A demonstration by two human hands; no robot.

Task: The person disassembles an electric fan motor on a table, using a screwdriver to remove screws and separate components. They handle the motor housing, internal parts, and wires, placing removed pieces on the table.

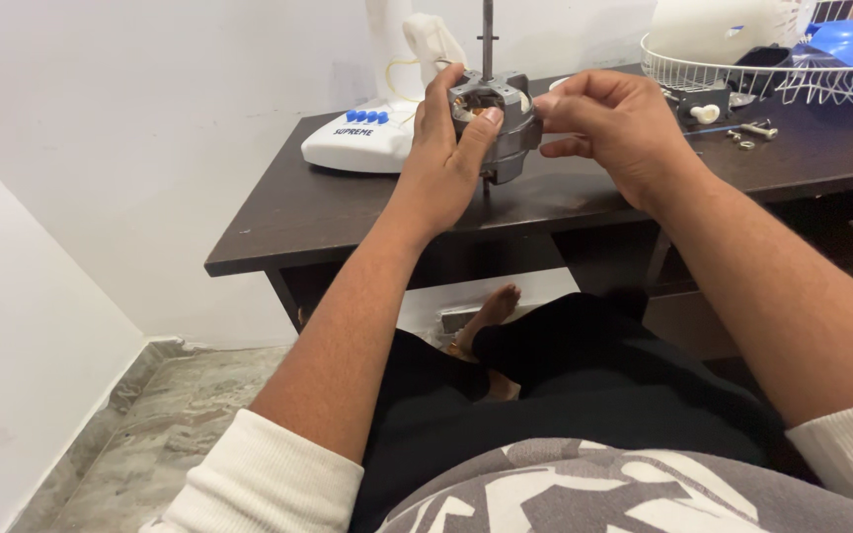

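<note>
Both hands on grey motor (pixel 494 123), upper centre of frame.
Left hand (pixel 446 148) closed around its body; right hand (pixel 609 128) fingertips pinch its right edge above the dark table (pixel 348 207).

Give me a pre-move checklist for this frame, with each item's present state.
1. Left hand grips the motor: ok.
2. Right hand fingertips at the motor's side: ok.
3. Shaft upright, nothing in its way: ok.
4. Motor held over the table, not past its edge: ok.
5. Screws on the table, away from the edge: ok.
6. Anything pinched in the right fingertips: cannot tell.
</note>
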